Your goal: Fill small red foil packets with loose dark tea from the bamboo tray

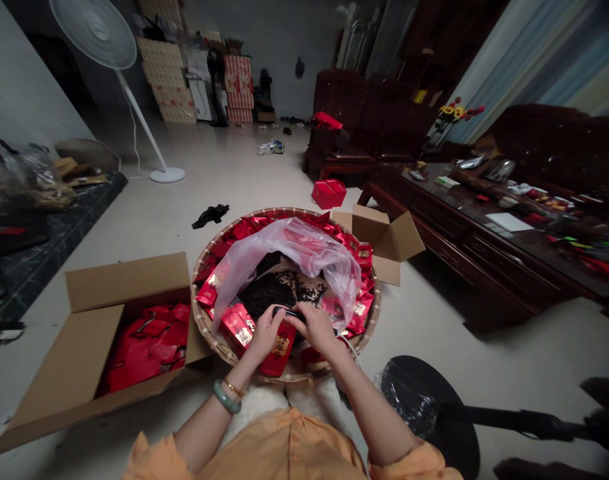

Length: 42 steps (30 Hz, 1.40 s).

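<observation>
My right hand (315,327) is closed around a slim black handheld device (295,319), and a white cord (353,348) runs near that wrist. Beside it, my left hand (267,332) is closed at the top of an upright red pouch (277,357) with gold lettering, its fingertips by the device's far end. The pouch's top edge is partly hidden by my fingers. Just beyond both hands, dark loose leaves (269,293) lie in an open clear plastic bag (304,233). A round woven bamboo basket (204,333) holds this bag, ringed by many red pouches (237,323).
An open cardboard box (74,360) of red pouches stands left, another open box (407,237) behind the basket at right. A black round stand base (434,413) lies close at right. A dark wooden table (444,233), a white fan (167,175) and a red box (329,193) are farther off.
</observation>
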Tool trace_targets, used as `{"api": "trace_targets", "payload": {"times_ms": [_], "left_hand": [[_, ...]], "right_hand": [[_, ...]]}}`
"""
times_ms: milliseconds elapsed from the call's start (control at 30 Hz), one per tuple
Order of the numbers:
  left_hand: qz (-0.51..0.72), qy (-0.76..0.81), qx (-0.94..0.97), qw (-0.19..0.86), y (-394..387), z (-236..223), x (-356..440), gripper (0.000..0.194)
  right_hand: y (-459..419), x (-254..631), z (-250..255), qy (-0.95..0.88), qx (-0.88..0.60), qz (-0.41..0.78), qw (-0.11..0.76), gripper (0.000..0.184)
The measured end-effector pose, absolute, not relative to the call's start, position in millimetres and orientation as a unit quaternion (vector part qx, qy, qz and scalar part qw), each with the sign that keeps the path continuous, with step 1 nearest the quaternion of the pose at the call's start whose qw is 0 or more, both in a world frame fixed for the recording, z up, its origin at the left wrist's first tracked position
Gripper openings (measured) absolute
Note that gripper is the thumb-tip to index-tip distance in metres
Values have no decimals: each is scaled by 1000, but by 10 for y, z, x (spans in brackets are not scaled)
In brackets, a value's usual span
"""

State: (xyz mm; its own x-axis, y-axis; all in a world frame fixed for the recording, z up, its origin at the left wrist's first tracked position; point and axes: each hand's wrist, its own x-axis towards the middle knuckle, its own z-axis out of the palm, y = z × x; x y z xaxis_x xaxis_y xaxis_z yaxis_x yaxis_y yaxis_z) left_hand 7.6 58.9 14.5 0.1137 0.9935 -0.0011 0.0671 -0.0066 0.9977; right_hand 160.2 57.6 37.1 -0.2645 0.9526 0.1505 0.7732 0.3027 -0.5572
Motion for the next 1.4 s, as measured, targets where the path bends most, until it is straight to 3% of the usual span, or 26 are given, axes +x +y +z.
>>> {"api": "trace_targets", "payload": {"times_ms": [233,367,533,633,700,900,1000,1100,1267,1400], "left_hand": [[415,451,512,602,558,138,64,43],[375,457,534,604,555,148,40,39],[358,459,482,656,540,197,20,40],[366,464,412,694,529,201,9,43],[390,463,368,706,528,190,6,43],[435,452,332,705,538,177,12,43],[451,456,339,689,536,181,3,46],[457,469,339,675,539,142,-7,47],[445,489,365,656,554,10,1,46],[431,498,400,636,551,-39,-2,48]], "right_hand": [[597,1643,281,-741,-575,225,264,26],[631,1657,267,-714,-562,286,305,24],[728,1768,222,-647,-547,385,366,36],[806,1911,165,-614,-585,374,376,41],[840,1992,112,-634,-623,311,336,40],[821,2037,-140,-665,-728,126,107,45],[806,2044,-215,-674,-730,84,76,44],[804,2018,-172,-682,-709,98,150,37],[738,1738,60,-675,-563,322,353,30],[671,1518,178,-665,-529,353,390,20]]}}
